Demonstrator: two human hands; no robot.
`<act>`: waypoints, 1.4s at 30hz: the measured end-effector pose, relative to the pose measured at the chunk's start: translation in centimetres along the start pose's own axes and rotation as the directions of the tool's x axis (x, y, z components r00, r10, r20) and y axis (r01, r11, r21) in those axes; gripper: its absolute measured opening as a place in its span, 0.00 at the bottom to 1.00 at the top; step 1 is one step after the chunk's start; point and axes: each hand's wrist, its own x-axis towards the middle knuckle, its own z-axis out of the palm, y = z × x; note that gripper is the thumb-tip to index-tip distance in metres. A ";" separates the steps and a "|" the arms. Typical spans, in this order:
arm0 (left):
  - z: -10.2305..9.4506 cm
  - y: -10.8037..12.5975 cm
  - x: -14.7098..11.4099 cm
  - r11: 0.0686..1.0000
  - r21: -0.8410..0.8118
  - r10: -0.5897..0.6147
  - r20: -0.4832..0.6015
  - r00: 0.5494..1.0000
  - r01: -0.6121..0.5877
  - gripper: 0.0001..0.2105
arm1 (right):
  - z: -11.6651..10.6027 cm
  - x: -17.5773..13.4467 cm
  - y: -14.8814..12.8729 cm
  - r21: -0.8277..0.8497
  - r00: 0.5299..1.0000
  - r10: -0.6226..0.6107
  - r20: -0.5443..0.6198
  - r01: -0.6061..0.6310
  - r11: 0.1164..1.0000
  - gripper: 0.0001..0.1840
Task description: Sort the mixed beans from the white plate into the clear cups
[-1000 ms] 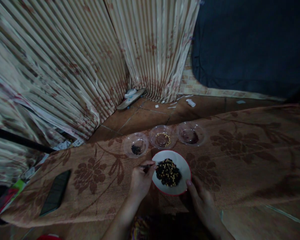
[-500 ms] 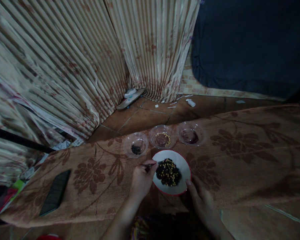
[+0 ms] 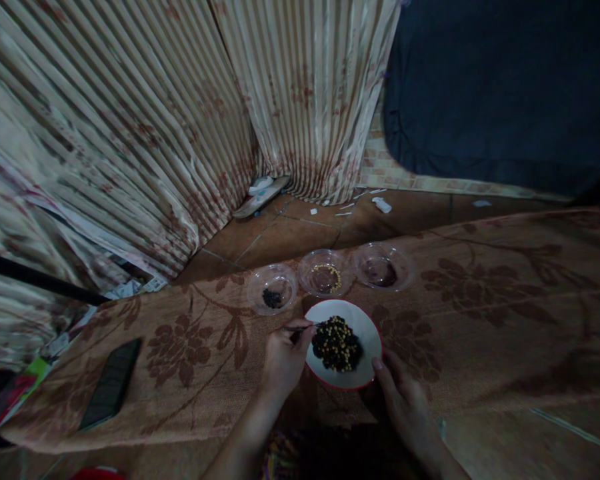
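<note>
The left hand's (image 3: 284, 357) thumb and fingers are pinched on a slim metal tool (image 3: 296, 327), its tip at the left edge of the mixed black and yellow pile (image 3: 337, 343). The right hand (image 3: 405, 393) touches the rim of the white bowl (image 3: 369, 328) with its thumb; how tightly its other fingers close, I cannot tell. Since a second ago the tool's prongs look closer together, while the bowl stays put, so work remains at that edge. Beyond stand three clear cups (image 3: 286, 283).
</note>
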 end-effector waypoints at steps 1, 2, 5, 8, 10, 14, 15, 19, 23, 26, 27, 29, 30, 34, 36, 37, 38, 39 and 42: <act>0.0 0.0 0.0 1.000 -0.001 0.005 0.000 1.000 -0.005 0.10 | 0.0 0.0 0.0 0.000 1.000 0.001 -0.003 -0.001 1.000 0.25; 0.0 0.0 0.0 1.000 -0.003 0.011 0.000 1.000 -0.011 0.10 | 0.0 0.0 -0.1 0.001 1.000 0.000 -0.007 0.000 1.000 0.25; 0.0 -0.1 0.0 1.000 -0.005 0.021 -0.003 1.000 -0.021 0.09 | 0.0 0.0 -0.1 0.002 1.000 -0.004 -0.009 0.004 1.000 0.24; 0.0 -0.1 0.0 1.000 -0.017 0.008 -0.017 1.000 -0.008 0.10 | 0.0 0.0 0.0 0.006 1.000 0.000 -0.005 0.000 1.000 0.25; 0.0 -0.1 0.0 0.999 -0.038 -0.002 -0.028 1.000 0.001 0.10 | 0.0 0.0 0.2 0.009 1.000 -0.008 -0.007 0.008 1.000 0.24; 0.0 0.0 0.0 0.996 -0.093 -0.012 -0.061 0.998 0.006 0.11 | 0.1 0.1 0.3 0.005 1.000 -0.013 -0.006 0.013 1.000 0.24; 0.0 0.2 0.0 0.995 -0.104 -0.012 -0.071 0.997 0.005 0.10 | 0.1 0.1 0.3 0.007 1.000 -0.011 -0.007 0.011 1.000 0.24; -0.9 1.3 -0.2 0.987 -0.159 -0.034 -0.133 0.991 0.012 0.09 | 0.1 0.1 0.3 0.001 0.999 -0.014 -0.029 0.014 1.000 0.26; -3.4 2.7 0.3 0.985 -0.173 -0.025 -0.264 0.964 -0.022 0.09 | 0.2 0.1 0.9 -0.026 0.998 0.009 -0.067 -0.011 1.000 0.27; -5.8 2.6 1.4 0.984 -0.165 0.001 -0.369 0.929 -0.067 0.10 | 0.1 0.2 1.7 -0.062 0.996 0.021 -0.086 -0.026 0.998 0.27; -6.6 2.3 1.8 0.986 -0.154 0.007 -0.379 0.925 -0.070 0.10 | 0.0 0.3 2.0 -0.078 0.996 0.025 -0.091 -0.032 0.996 0.28; -7.8 1.4 2.7 0.989 -0.127 0.018 -0.425 0.905 -0.079 0.10 | -0.2 0.6 2.8 -0.107 0.996 0.035 -0.086 -0.044 0.993 0.29; -8.3 1.0 3.2 0.991 -0.111 0.022 -0.439 0.898 -0.079 0.10 | -0.3 0.7 3.2 -0.121 0.996 0.035 -0.084 -0.045 0.992 0.29; -8.9 -0.6 4.2 0.994 -0.089 0.010 -0.487 0.873 -0.061 0.11 | -0.7 1.0 4.6 -0.143 0.998 0.036 -0.052 -0.044 0.989 0.31; -8.9 -1.2 4.4 0.996 -0.071 0.004 -0.494 0.869 -0.044 0.11 | -0.8 1.1 4.8 -0.140 0.997 0.069 -0.043 -0.074 0.987 0.32; -8.9 -1.5 4.4 0.997 -0.063 0.001 -0.493 0.870 -0.037 0.11 | -0.8 1.1 4.8 -0.139 0.996 0.086 -0.036 -0.091 0.986 0.33; -8.9 -1.7 4.3 0.998 -0.058 -0.002 -0.491 0.871 -0.030 0.11 | -0.8 1.0 4.7 -0.140 0.994 0.102 -0.030 -0.105 0.985 0.34; -8.9 -1.8 4.2 0.998 -0.057 -0.006 -0.491 0.871 -0.025 0.10 | -0.7 1.0 4.6 -0.143 0.993 0.116 -0.023 -0.118 0.983 0.35; -8.8 -1.6 3.7 0.998 -0.062 -0.018 -0.481 0.876 -0.013 0.11 | -0.5 0.9 3.8 -0.150 0.989 0.144 -0.023 -0.146 0.978 0.35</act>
